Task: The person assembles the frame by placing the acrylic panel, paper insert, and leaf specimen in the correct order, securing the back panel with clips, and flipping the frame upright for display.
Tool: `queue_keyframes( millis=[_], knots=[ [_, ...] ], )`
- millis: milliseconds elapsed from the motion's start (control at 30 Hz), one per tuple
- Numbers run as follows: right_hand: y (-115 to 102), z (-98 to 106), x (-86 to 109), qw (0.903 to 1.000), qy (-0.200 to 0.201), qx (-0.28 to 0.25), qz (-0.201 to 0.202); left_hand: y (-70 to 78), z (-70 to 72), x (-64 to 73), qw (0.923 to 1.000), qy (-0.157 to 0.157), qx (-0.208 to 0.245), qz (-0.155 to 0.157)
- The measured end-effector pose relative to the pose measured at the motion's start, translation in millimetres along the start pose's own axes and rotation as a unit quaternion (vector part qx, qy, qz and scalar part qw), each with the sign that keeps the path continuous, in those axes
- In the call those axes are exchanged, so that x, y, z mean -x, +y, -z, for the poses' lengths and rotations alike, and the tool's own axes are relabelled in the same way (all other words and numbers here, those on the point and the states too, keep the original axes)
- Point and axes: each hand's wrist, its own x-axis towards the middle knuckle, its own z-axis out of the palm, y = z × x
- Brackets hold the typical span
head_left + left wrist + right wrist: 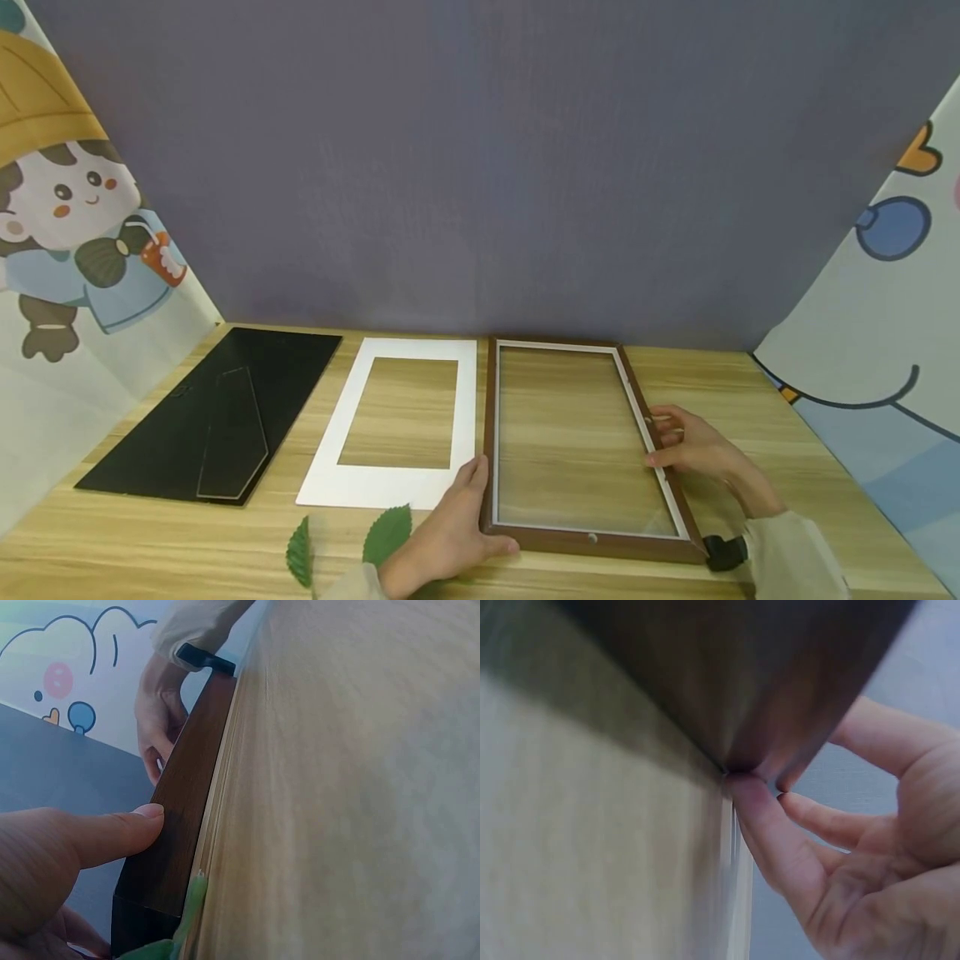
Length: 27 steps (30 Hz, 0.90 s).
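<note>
A brown picture frame [592, 546] lies on the wooden table with a white inner border and a clear pane [570, 442]. At its near left corner my left hand [457, 525] rests with fairly straight fingers along the left side. The left thumb [127, 832] presses on the outer wood of the near edge. My right hand [697, 450] pinches the right side, thumb on the inner border and fingers at the outer side. In the right wrist view, fingertips [754, 799] touch the dark frame edge close to the tabletop; that view is partly blurred.
Left of the frame lies a white mat board [401, 489] with a rectangular cut-out. Farther left is a black backing board [172, 442] with a stand flap. Two green leaves, one [388, 533] beside my left wrist, are near the front. A grey wall [480, 167] stands behind.
</note>
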Motion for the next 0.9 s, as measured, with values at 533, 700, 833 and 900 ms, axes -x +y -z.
queue_keyframes(
  millis=[533,700,833,900],
  knots=[
    [0.4,0.8,-1.1,0.9999,0.005,0.007,-0.007,0.5,1.1,-0.5,0.9999,0.009,-0.004,-0.004],
    [1.4,0.2,-1.0,1.0,0.006,0.007,-0.004,1.4,2.4,0.5,0.9998,0.014,0.0,-0.01],
    [2.4,0.2,-0.9,1.0,0.004,0.004,0.0,3.9,5.7,1.3,0.9998,0.018,0.001,-0.008],
    [3.0,0.4,-0.9,1.0,0.003,0.002,0.002,4.3,8.6,1.0,0.9997,0.018,0.007,-0.011]
  ],
)
